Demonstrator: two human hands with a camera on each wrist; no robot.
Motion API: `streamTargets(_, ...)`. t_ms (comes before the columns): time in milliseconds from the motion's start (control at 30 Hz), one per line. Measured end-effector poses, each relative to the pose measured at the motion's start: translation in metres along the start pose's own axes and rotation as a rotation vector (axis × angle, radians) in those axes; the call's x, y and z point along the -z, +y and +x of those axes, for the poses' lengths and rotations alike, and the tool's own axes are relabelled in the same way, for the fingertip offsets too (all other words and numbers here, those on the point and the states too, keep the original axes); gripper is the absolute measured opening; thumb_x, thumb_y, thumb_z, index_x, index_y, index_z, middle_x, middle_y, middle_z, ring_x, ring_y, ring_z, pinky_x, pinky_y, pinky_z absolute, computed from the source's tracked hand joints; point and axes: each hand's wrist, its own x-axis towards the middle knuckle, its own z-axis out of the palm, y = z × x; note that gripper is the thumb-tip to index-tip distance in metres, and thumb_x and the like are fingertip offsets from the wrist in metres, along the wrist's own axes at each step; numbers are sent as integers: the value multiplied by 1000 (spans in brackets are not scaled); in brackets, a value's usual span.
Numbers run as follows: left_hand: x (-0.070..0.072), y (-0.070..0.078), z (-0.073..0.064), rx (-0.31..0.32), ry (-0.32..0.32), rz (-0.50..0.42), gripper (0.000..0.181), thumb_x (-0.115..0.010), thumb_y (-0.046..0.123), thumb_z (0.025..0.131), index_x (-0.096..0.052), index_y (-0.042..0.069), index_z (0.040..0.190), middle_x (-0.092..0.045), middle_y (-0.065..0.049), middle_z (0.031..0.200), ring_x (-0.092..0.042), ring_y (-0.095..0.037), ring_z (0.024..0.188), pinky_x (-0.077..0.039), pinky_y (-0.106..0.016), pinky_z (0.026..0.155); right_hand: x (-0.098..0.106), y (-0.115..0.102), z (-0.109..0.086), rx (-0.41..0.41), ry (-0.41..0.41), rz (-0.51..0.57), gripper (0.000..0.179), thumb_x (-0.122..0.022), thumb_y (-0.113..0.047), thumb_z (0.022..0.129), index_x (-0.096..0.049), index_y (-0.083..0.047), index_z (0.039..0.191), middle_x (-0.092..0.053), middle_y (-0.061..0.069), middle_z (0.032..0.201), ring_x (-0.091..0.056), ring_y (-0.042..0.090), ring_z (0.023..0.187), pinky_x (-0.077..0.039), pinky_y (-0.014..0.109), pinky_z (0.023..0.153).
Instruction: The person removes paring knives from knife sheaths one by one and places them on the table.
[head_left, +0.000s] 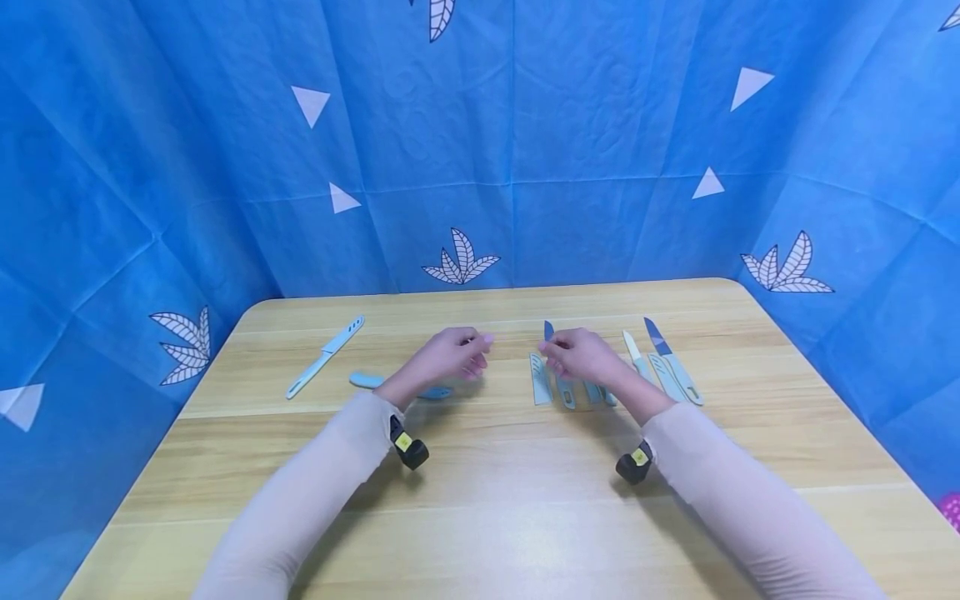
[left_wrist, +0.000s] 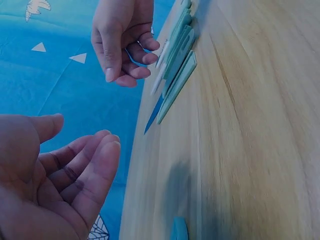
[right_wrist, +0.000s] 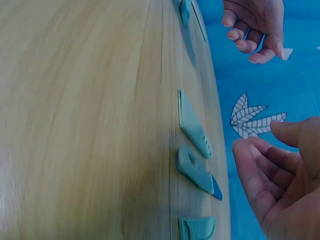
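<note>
"Pale sleeves (head_left: 300,500) come nearest, both mine, stretched over the wooden table (head_left: 517,517). Call its far edge twelve o'clock."

"And beyond the cuffs?"

"Left hand (head_left: 453,353) toward eleven, right hand (head_left: 583,354) toward one, both above the wood. My fingers are loosely bent, thumbs apart from them, and I have hold of nothing."

"What's covered so far?"

"One knife (head_left: 306,380), out at ten o'clock: its blade seems to sit inside a slotted cover (head_left: 345,335). Closer in, also toward ten, a light blue thing (head_left: 365,380) passes beneath my left wrist (head_left: 393,396); too much is hidden to say whether it's sheathed."

"And what's left bare?"

"More than is covered, I'd judge. From one o'clock round to two I see a loose cover (head_left: 541,382), a small blue-bladed knife (head_left: 562,386), a white-bladed knife (head_left: 634,352), another cover (head_left: 665,375), then a longer blue-bladed knife (head_left: 678,365). Those three blades are bare, covers beside them rather than on. Some pieces (head_left: 592,393) half hidden below my right hand I can't make out."
</note>
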Motion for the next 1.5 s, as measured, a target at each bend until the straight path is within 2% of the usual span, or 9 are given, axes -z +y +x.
streamTargets(133, 6, -4, -7, -31, 5, 33, 45, -50, 37, 103, -61, -5, 113, -66, -16, 97, -67, -28, 89, -61, -35, 76, -5, -5, 0, 20, 0, -20, 31, -52, -28, 103, -66, -1, 108, -61, 11, 78, -56, 21, 66, -51, 29, 59)
streamTargets(333, 14, -12, -15, -64, -2, 68, 42, -51, 37, 103, -61, -3, 114, -65, -20, 103, -66, -23, 89, -60, -33, 78, -11, -9, -1, 42, 16, -28, 27, -58, -26, 100, -66, -4, 114, -66, 14, 98, -65, 27, 80, -57, 31, 66)
streamTargets(567, 23, -20, -31, -110, 26, 123, 38, -53, 35, 102, -61, 0, 114, -64, -20, 105, -64, -25, 90, -60, -33, 76, -24, -15, 3, 132, 47, -88, 22, -63, -26, 97, -67, -8, 110, -66, 4, 101, -65, 21, 89, -57, 31, 72)
streamTargets(633, 26, -23, -35, -121, 37, 162, 36, -54, 35, 102, -62, 2, 114, -65, -18, 105, -64, -24, 89, -60, -32, 76, -28, -17, 4, 150, 52, -100, 23, -65, -26, 96, -67, -8, 110, -67, 3, 101, -64, 20, 93, -57, 33, 77)
streamTargets(800, 32, -28, -46, -135, 88, 271, 31, -58, 39, 99, -65, 12, 113, -66, -4, 103, -64, -18, 89, -57, -33, 78, -39, -22, 7, 161, 35, -82, 26, -68, -24, 94, -66, -5, 112, -67, 2, 101, -64, 21, 98, -55, 36, 87)
streamTargets(933, 38, -32, -53, -120, 131, 312, 24, -61, 36, 98, -67, 16, 111, -66, 2, 101, -62, -17, 93, -56, -35, 81, -47, -29, 10, 172, 18, -70, 29, -71, -21, 92, -65, -3, 114, -67, 1, 99, -65, 20, 97, -56, 35, 85)
streamTargets(1233, 53, -44, -62, -117, 163, 359, 33, -65, 34, 96, -66, 10, 117, -67, 2, 100, -61, -19, 97, -53, -39, 88, -63, -39, 16, 173, 8, -49, 32, -73, -21, 90, -66, -3, 115, -68, 3, 103, -65, 20, 98, -56, 30, 82)
streamTargets(1500, 65, -56, -64, -176, 147, 378, 33, -69, 27, 93, -65, 5, 118, -68, 2, 98, -63, -18, 95, -55, -38, 88, -76, -42, 22, 188, 4, -38, 33, -74, -20, 89, -66, -3, 116, -68, 4, 104, -65, 20, 97, -57, 28, 81)
